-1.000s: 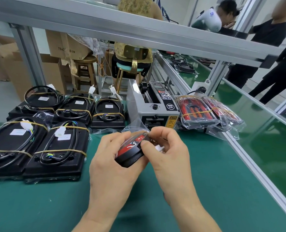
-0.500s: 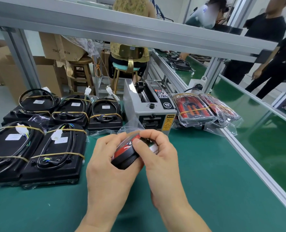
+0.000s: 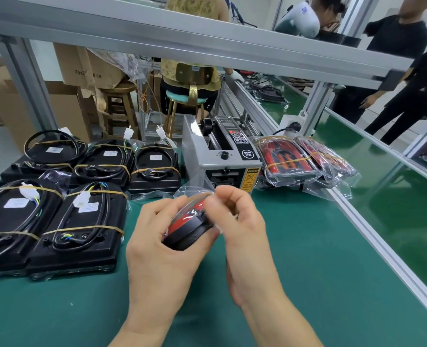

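My left hand point(image 3: 162, 251) grips a black part with a red face point(image 3: 188, 227), held edge-on above the green bench mat and wrapped in a clear plastic bag point(image 3: 194, 190). My right hand point(image 3: 242, 234) is at the part's upper right, its fingertips pinching the clear bag against the part's top edge. The bag's loose mouth stands up behind the part. Most of the part's underside is hidden by my left palm.
Several black housings with coiled cables and rubber bands point(image 3: 82, 221) lie on the left. A grey tape dispenser point(image 3: 222, 156) stands behind my hands. Bagged red-faced parts point(image 3: 290, 159) are stacked on the right. An aluminium rail point(image 3: 382, 251) edges the mat. People stand beyond.
My right hand's fingers have shifted from the part's right side up to its top edge, drawing the bag over it. My left hand keeps its grip.
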`<act>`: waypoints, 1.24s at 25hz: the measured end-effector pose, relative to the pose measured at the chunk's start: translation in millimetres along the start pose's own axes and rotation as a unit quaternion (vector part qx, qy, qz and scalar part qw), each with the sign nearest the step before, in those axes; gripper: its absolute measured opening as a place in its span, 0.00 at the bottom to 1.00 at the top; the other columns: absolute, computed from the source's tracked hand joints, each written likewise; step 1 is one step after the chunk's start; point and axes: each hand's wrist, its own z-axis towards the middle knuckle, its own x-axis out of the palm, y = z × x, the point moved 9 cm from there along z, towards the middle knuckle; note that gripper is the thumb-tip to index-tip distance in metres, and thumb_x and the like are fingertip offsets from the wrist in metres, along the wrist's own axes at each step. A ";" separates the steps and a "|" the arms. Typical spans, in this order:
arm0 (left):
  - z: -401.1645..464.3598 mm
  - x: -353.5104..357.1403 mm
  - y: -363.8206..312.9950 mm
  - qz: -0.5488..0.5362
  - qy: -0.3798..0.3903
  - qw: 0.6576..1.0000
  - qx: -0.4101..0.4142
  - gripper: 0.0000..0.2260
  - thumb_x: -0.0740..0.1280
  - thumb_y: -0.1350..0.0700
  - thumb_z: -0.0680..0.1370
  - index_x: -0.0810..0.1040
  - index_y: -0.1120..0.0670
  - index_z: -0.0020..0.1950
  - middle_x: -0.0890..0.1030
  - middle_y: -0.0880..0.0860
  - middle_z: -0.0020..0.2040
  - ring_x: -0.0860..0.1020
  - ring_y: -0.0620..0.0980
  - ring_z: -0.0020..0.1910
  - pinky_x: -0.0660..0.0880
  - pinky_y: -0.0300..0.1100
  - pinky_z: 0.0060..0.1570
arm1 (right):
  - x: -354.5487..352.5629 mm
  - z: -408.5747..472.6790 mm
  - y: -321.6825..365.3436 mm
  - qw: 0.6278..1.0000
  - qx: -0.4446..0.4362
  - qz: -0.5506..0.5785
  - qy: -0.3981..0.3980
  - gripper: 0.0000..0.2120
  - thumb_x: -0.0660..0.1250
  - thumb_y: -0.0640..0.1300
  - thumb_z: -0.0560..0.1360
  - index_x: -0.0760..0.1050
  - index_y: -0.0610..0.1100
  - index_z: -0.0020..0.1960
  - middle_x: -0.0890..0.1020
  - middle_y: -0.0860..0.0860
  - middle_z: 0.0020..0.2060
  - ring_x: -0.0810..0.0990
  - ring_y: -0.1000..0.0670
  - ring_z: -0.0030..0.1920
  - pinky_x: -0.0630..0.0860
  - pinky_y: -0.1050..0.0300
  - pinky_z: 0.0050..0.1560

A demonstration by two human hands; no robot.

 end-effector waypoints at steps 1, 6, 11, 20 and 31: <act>1.0 -1.2 3.3 -0.005 -0.002 1.000 -0.010 0.24 0.76 0.50 0.61 0.77 0.34 0.53 0.77 0.39 0.51 0.78 0.40 0.51 0.75 0.32 0.48 | 3.1 -1.0 1.3 0.999 -0.018 -0.032 0.018 0.14 0.73 0.43 0.66 0.77 0.50 0.50 0.81 0.60 0.42 0.78 0.61 0.45 0.73 0.70 0.43; 1.9 -3.2 7.9 -0.010 0.001 1.000 -0.013 0.23 0.75 0.48 0.60 0.79 0.40 0.54 0.78 0.40 0.51 0.79 0.40 0.50 0.76 0.34 0.47 | 8.6 6.7 7.9 0.989 -0.061 -0.119 0.069 0.24 0.75 0.46 0.61 0.74 0.55 0.55 0.79 0.66 0.45 0.77 0.66 0.48 0.72 0.74 0.46; 8.3 -19.8 23.3 -0.161 -0.002 0.986 -0.045 0.22 0.78 0.46 0.60 0.83 0.44 0.53 0.82 0.50 0.53 0.81 0.44 0.52 0.75 0.34 0.53 | -28.6 22.7 -10.6 0.970 0.035 -0.155 0.182 0.32 0.73 0.54 0.63 0.69 0.59 0.66 0.74 0.63 0.64 0.70 0.66 0.65 0.65 0.70 0.63; -14.2 4.3 74.2 -0.449 0.092 0.857 -0.237 0.24 0.78 0.57 0.60 0.83 0.55 0.56 0.82 0.58 0.57 0.81 0.56 0.56 0.79 0.46 0.52 | -28.1 26.8 13.0 0.878 -0.093 -0.402 0.241 0.30 0.80 0.42 0.64 0.74 0.50 0.63 0.79 0.58 0.57 0.76 0.59 0.59 0.70 0.61 0.62; 1.3 5.3 55.8 -0.009 0.240 0.969 -0.062 0.17 0.76 0.57 0.70 0.80 0.45 0.57 0.79 0.41 0.57 0.76 0.43 0.60 0.67 0.34 0.63 | -5.5 20.4 15.7 0.758 -0.176 -0.571 0.263 0.26 0.76 0.54 0.67 0.75 0.52 0.64 0.76 0.61 0.56 0.74 0.60 0.57 0.65 0.59 0.62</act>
